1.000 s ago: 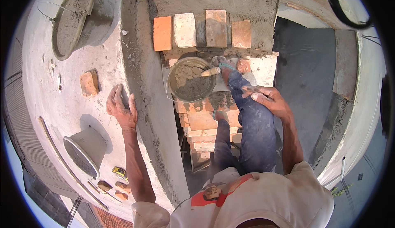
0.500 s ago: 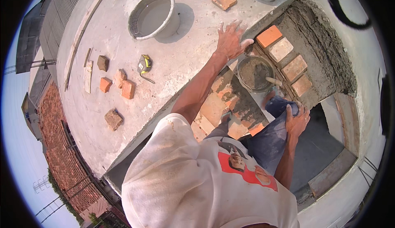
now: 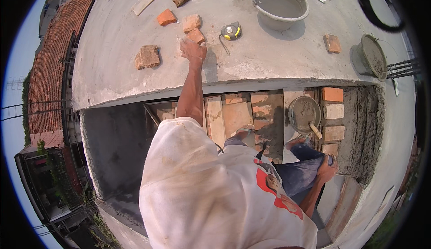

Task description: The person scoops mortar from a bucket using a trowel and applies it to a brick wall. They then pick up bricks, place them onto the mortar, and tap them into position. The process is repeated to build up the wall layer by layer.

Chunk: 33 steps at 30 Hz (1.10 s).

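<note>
Between eleven and twelve o'clock, the orange brick piece (image 3: 195, 35) is met by the left hand (image 3: 193, 51); whether it is grasped cannot be told. The right hand (image 3: 327, 170), unclenched, is laid over the knee (image 3: 314, 157) at four o'clock. If pinched loosely, the piece could be dropped.

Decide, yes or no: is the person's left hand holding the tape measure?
No, the tape measure lies on the concrete slab, apart from the left hand, which is at a broken brick piece.
</note>
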Each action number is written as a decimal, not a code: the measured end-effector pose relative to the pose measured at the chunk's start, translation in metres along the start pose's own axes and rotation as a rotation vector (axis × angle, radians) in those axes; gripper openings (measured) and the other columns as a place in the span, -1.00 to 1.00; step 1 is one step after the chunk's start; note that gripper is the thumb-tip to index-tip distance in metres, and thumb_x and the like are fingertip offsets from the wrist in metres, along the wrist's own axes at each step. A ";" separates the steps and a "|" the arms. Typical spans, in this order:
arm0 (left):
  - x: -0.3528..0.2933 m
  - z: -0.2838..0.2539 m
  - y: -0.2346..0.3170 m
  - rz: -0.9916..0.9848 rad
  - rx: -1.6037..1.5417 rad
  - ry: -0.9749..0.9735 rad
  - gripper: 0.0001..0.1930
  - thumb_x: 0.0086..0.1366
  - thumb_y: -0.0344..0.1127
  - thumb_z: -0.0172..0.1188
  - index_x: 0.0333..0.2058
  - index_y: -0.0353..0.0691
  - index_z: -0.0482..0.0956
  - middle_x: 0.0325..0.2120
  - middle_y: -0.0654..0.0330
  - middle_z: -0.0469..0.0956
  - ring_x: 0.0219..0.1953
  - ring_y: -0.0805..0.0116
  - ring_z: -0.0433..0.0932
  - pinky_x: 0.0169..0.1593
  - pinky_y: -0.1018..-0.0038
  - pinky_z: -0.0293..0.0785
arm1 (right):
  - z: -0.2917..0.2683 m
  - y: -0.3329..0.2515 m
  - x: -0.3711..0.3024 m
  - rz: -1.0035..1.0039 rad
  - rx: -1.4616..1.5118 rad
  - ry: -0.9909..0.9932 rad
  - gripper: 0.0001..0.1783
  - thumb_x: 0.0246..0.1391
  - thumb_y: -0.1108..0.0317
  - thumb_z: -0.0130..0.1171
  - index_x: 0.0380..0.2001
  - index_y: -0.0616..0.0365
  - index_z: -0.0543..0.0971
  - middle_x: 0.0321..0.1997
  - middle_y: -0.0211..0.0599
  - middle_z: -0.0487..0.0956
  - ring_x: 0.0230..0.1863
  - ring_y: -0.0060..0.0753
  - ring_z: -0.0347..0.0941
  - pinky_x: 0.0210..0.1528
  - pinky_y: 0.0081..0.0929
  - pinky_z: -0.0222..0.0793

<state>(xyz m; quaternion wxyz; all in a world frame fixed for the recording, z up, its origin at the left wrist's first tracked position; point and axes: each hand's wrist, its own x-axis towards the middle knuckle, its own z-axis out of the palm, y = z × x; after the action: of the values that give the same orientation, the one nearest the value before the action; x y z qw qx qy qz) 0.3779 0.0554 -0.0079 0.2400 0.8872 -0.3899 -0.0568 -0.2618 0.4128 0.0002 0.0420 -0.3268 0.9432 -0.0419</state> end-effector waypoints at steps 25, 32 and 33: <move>0.016 -0.111 -0.158 -0.356 -0.979 0.051 -0.64 0.27 -0.34 0.35 -0.09 -0.55 0.60 -0.20 -0.03 0.66 -0.21 0.14 0.70 -0.16 0.23 0.71 | -0.014 0.003 -0.030 0.018 0.114 -0.037 -0.18 0.11 -0.24 0.30 0.29 0.05 0.48 0.37 0.20 0.35 0.39 0.36 0.23 0.38 0.12 0.21; -0.116 -0.120 -0.010 0.076 -1.147 -0.894 -0.68 0.22 -0.40 0.25 -0.06 -0.41 0.59 -0.20 0.09 0.66 -0.14 0.23 0.67 -0.06 0.29 0.66 | -0.080 -0.112 -0.104 -0.498 0.612 -0.154 0.07 -0.03 0.13 0.50 0.49 0.02 0.17 0.51 -0.02 0.23 0.56 0.16 0.02 0.57 0.01 -0.02; -0.130 -0.110 0.012 0.158 -1.072 -1.062 -0.68 0.18 -0.40 0.28 -0.09 -0.41 0.61 -0.23 0.11 0.67 -0.18 0.28 0.65 -0.06 0.35 0.61 | -0.099 -0.135 -0.110 -0.692 0.690 -0.199 0.13 -0.08 0.17 0.53 0.52 -0.09 0.13 0.55 -0.09 0.16 0.60 0.09 -0.04 0.61 0.06 -0.09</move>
<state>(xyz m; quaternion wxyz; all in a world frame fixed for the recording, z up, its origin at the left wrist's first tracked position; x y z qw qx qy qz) 0.3116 0.1838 0.0832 0.4218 0.4719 -0.4343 -0.6409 -0.1033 0.3808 0.1183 0.2210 -0.5902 0.7021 -0.3317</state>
